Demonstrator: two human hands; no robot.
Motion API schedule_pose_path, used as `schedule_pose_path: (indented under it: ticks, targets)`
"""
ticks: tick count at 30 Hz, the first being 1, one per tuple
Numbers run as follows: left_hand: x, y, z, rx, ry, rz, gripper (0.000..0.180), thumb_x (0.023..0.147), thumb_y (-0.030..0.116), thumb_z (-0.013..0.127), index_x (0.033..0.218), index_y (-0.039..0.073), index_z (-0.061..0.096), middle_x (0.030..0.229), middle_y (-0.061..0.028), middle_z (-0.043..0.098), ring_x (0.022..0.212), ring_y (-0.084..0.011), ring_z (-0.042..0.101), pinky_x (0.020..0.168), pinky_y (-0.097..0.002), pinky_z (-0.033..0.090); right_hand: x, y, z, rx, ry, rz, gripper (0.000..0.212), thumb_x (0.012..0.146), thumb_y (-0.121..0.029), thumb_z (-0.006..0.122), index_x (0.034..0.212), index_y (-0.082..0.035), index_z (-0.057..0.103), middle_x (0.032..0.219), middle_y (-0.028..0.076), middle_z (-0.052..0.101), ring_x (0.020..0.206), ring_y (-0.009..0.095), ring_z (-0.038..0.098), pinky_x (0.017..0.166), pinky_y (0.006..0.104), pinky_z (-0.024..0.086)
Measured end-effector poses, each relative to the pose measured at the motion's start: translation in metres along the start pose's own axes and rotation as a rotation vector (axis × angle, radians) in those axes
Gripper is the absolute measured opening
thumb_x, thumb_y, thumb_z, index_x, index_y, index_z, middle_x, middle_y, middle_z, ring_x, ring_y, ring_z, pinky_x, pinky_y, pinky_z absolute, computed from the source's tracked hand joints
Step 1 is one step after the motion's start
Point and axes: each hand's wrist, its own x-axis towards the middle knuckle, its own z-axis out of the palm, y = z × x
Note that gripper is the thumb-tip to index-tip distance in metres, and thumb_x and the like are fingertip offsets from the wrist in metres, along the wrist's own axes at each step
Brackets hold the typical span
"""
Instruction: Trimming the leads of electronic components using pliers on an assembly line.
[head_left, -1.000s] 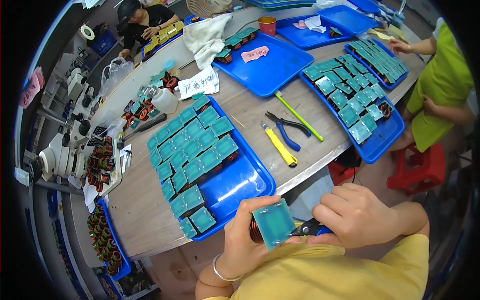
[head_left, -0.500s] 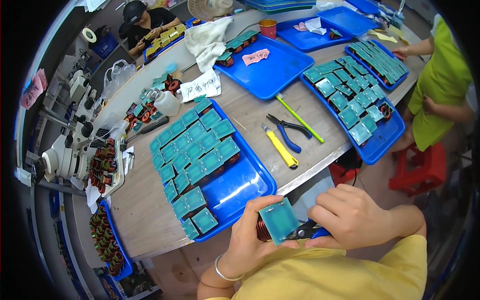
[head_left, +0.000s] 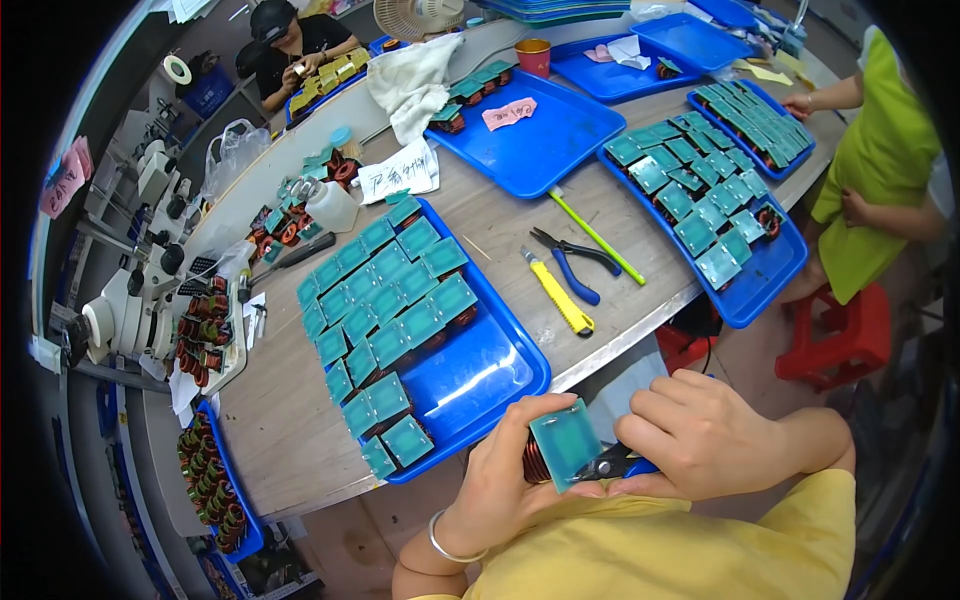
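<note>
My left hand [head_left: 505,480] holds a copper coil part with a square green base [head_left: 566,441], base facing up, close to my chest. My right hand [head_left: 695,435] grips a small black-and-blue cutter [head_left: 612,464] whose jaws meet the part's lower edge. Just beyond the hands lies a blue tray [head_left: 490,370] holding several of the same green-based coil parts in rows on its left half; its right half is bare.
Blue-handled pliers [head_left: 568,264], a yellow utility knife [head_left: 558,292] and a green stick [head_left: 597,236] lie on the wooden bench. More blue trays with parts [head_left: 770,270] sit at right, beside a person in green. Microscopes [head_left: 130,310] stand at left; another person sits at the far end.
Both hands with the part and cutter have shifted slightly; the green base has tilted a little in my left hand. The bench items have not moved.
</note>
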Motion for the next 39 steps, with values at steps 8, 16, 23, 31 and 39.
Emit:
schedule_pose_path:
  ticks: [8, 16, 23, 31, 39]
  targets:
    - [0.013, 0.005, 0.001, 0.081, -0.08, 0.037, 0.063, 0.064, 0.026, 0.08, 0.114, 0.003, 0.048, 0.095, -0.0088, 0.057, 0.079, -0.0139, 0.058, 0.068, -0.026, 0.048, -0.008, 0.007, 0.006, -0.11, 0.021, 0.01, 0.039, 0.073, -0.04, 0.065, 0.07, -0.007, 0.046, 0.064, 0.005, 0.044, 0.056, 0.019, 0.048, 0.051, 0.0288, 0.039]
    - [0.006, 0.004, 0.017, -0.139, -0.11, -0.326, 0.053, 0.07, -0.001, 0.072, 0.116, 0.002, 0.045, 0.09, -0.0048, 0.057, 0.078, -0.0107, 0.056, 0.067, -0.0237, 0.047, -0.032, 0.014, 0.06, 0.072, 0.21, -0.026, 0.036, 0.084, -0.039, 0.053, 0.081, -0.004, 0.047, 0.064, 0.01, 0.051, 0.054, 0.026, 0.055, 0.049, 0.0346, 0.046]
    - [0.002, -0.012, 0.04, 0.064, -0.285, -0.313, 0.045, 0.071, -0.001, 0.07, 0.111, 0.002, 0.047, 0.085, -0.0119, 0.061, 0.075, -0.0164, 0.059, 0.065, -0.028, 0.048, -0.08, 0.013, 0.1, 0.246, 0.107, 0.225, 0.036, 0.088, -0.04, 0.049, 0.087, -0.003, 0.046, 0.072, 0.014, 0.056, 0.064, 0.034, 0.057, 0.054, 0.0423, 0.046]
    - [-0.004, -0.029, 0.047, 0.071, -0.23, -0.292, 0.046, 0.07, -0.003, 0.069, 0.111, 0.003, 0.048, 0.084, -0.0083, 0.061, 0.078, -0.0137, 0.057, 0.068, -0.0274, 0.048, -0.139, 0.018, 0.153, 0.403, 0.304, 0.465, 0.039, 0.089, -0.042, 0.047, 0.091, -0.003, 0.05, 0.081, 0.018, 0.057, 0.078, 0.036, 0.057, 0.067, 0.0428, 0.046]
    - [0.007, -0.033, 0.03, -0.362, 0.095, -0.273, 0.04, 0.075, -0.005, 0.059, 0.111, 0.003, 0.045, 0.087, -0.0069, 0.056, 0.069, -0.0125, 0.052, 0.06, -0.023, 0.045, -0.159, 0.012, 0.171, 0.43, 0.255, 0.804, 0.038, 0.087, -0.039, 0.05, 0.097, -0.003, 0.051, 0.086, 0.02, 0.058, 0.081, 0.036, 0.057, 0.07, 0.0424, 0.046]
